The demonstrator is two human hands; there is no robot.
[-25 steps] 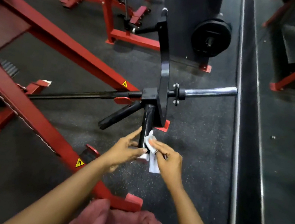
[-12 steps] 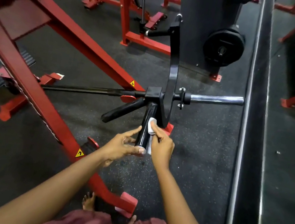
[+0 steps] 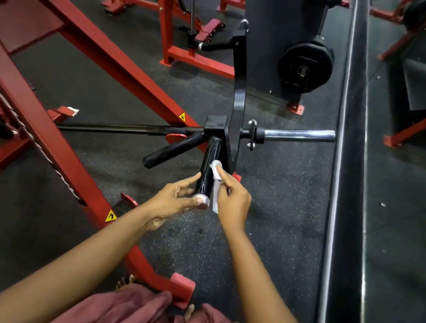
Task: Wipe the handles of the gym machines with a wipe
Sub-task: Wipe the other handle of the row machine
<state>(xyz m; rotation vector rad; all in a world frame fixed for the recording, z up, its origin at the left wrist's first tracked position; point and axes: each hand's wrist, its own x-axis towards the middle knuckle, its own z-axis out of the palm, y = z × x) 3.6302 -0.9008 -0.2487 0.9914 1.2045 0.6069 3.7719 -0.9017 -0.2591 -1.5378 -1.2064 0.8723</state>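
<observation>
A black handle (image 3: 208, 166) with a silver end cap sticks toward me from a black bar assembly on the red machine. My left hand (image 3: 175, 200) pinches its near end between thumb and fingers. My right hand (image 3: 232, 199) holds a white wipe (image 3: 216, 168) and presses it on the handle's right side, about halfway up. A second black handle (image 3: 171, 151) angles off to the left, untouched.
Red frame beams (image 3: 49, 129) run diagonally at left. A chrome sleeve (image 3: 299, 134) juts right from the black curved plate (image 3: 239, 94). A weight plate (image 3: 305, 66) hangs behind. A mirror (image 3: 415, 168) lines the right side, with a raised floor edge.
My right hand slid the wipe up the handle from its near end toward the middle. My left hand kept its hold on the end. The camera shifted slightly.
</observation>
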